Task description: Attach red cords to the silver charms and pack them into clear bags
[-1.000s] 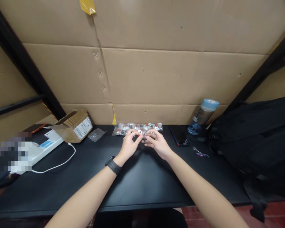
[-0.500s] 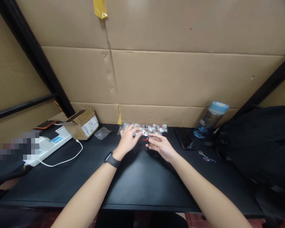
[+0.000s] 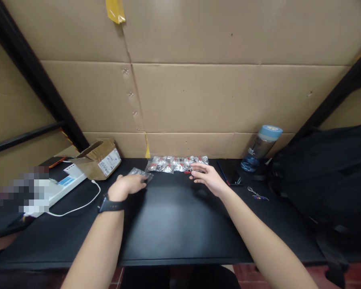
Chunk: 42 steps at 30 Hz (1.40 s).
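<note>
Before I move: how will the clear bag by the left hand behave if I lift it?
The clear bag is probably floppy, since its film looks thin and creased. Likely light for its size: it lies nearly flat. Its shiny surface suggests it may slip, so the left hand may need a firm grip.

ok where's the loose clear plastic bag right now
The loose clear plastic bag is left of centre in the head view, right by the left hand on the black desktop, between the open cardboard box and the silvery packets.
</note>
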Available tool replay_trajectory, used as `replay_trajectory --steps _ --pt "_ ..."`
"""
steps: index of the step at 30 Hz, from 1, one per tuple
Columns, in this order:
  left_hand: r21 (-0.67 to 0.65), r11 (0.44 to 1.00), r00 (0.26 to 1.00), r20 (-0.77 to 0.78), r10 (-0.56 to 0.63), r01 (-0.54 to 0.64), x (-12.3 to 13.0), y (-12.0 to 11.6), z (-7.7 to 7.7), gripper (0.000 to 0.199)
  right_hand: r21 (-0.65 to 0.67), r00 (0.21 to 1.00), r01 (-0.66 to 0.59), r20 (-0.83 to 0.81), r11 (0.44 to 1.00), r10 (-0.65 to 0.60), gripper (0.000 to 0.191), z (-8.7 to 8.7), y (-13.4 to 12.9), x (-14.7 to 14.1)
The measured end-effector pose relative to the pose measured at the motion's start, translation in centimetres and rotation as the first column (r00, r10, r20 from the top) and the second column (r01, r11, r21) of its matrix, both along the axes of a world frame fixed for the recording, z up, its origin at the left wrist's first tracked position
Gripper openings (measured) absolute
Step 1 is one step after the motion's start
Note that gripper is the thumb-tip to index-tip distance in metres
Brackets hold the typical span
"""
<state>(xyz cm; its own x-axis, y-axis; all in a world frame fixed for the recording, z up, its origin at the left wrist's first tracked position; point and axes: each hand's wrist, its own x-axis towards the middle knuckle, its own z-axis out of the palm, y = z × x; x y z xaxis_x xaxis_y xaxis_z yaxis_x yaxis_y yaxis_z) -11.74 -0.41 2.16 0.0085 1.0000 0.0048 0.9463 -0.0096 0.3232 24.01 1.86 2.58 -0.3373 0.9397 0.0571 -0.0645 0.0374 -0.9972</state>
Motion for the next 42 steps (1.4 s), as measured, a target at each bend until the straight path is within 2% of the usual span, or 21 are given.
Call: replay_trajectory --steps 1,2,4,6,9,11,14,18,23,28,33,42 --pt "-0.102 0.992 0.996 -0.041 -0.078 0.074 2.0 -0.6 0.1 0.025 0.045 0.999 0.001 0.045 0.999 -0.003 0.048 0.1 0.2 0.3" --pt "-0.126 0.98 0.985 -0.06 -0.16 0.152 4.2 -1.4 0.1 0.027 0.102 0.995 -0.005 0.103 0.995 -0.005 0.048 0.2 0.3 0.7" --pt "-0.062 0.955 0.95 -0.102 -0.295 0.289 8.4 -3.0 -0.1 0.032 0.245 0.968 -0.046 0.25 0.969 -0.017 0.045 0.5 0.6 1.4" --pt "0.059 0.925 0.917 -0.167 -0.362 0.376 11.8 -4.3 -0.5 0.036 0.38 0.905 -0.129 0.422 0.916 -0.047 0.042 0.8 0.7 2.1" --pt "0.164 0.873 0.884 -0.187 -0.429 0.459 14.4 -5.0 -1.0 0.045 0.492 0.765 -0.279 0.633 0.825 -0.119 0.039 1.1 0.5 2.6" --pt "0.176 0.843 0.861 -0.151 -0.487 0.508 14.5 -4.8 -1.1 0.047 0.503 0.691 -0.344 0.708 0.793 -0.149 0.038 1.1 0.3 2.7" --pt "0.119 0.807 0.816 -0.109 -0.568 0.578 13.8 -4.3 -1.0 0.044 0.485 0.631 -0.383 0.759 0.787 -0.161 0.033 0.9 0.2 2.5" --pt "0.038 0.805 0.803 -0.102 -0.587 0.593 13.4 -4.0 -1.1 0.045 0.452 0.609 -0.401 0.781 0.797 -0.136 0.022 0.8 0.2 2.5" --pt "0.059 0.804 0.806 -0.037 -0.59 0.591 13.6 -4.0 -1.5 0.047 0.382 0.582 -0.426 0.81 0.82 -0.074 0.022 0.8 0.3 2.8" --pt "0.038 0.8 0.801 -0.015 -0.598 0.598 13.6 -3.9 -1.5 0.049 0.444 0.616 -0.444 0.782 0.779 -0.095 0.024 0.1 0.7 2.3" --pt "0.056 0.801 0.802 0.008 -0.597 0.596 13.4 -3.8 -1.8 0.046 0.463 0.676 -0.412 0.733 0.785 -0.078 0.027 -0.4 0.8 1.8" --pt "0.059 0.806 0.803 0.061 -0.592 0.589 13.3 -3.6 -1.5 0.044 0.397 0.64 -0.495 0.769 0.772 0.015 0.017 1.3 -0.2 2.0"
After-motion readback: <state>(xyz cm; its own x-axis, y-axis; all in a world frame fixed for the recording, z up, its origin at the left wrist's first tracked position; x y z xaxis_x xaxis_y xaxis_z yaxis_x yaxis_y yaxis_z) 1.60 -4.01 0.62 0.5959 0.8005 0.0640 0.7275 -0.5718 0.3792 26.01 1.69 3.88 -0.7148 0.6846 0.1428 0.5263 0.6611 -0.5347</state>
